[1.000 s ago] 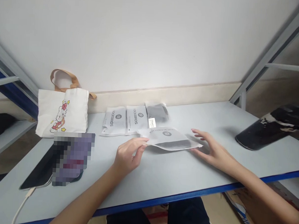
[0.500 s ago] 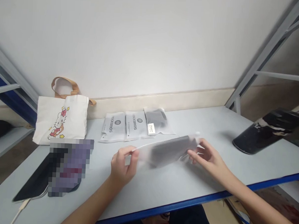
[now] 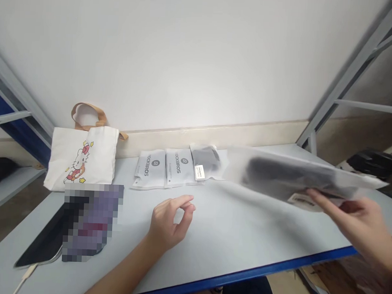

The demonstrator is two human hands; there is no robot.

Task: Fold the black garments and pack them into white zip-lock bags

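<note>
My right hand (image 3: 361,219) grips a frosted plastic bag (image 3: 234,166) by its right part, thumb on the face with a white label. A dark, soft-looking item shows blurred through the plastic; its kind I cannot tell. The bag is tilted above the table's right half and hides most of the black bottle (image 3: 373,165). Over the middle of the table, my left hand (image 3: 170,219) has thumb and forefinger curled together in a ring with nothing visible between them. Behind it lie several similar frosted packages (image 3: 152,169), two printed ROCKBROS and one (image 3: 206,162) showing dark contents and a label.
At the back left stands a white tote bag (image 3: 99,160) with a cartoon cat and tan handles. In front of it, a dark tablet-like device (image 3: 42,240) with a cable lies beside a pixelated purple area. Metal frames flank the grey table (image 3: 211,251), which has a blue front edge.
My left hand has let go of the frosted bag and stays near its place. My right hand has carried the bag right and closer, across the bottle.
</note>
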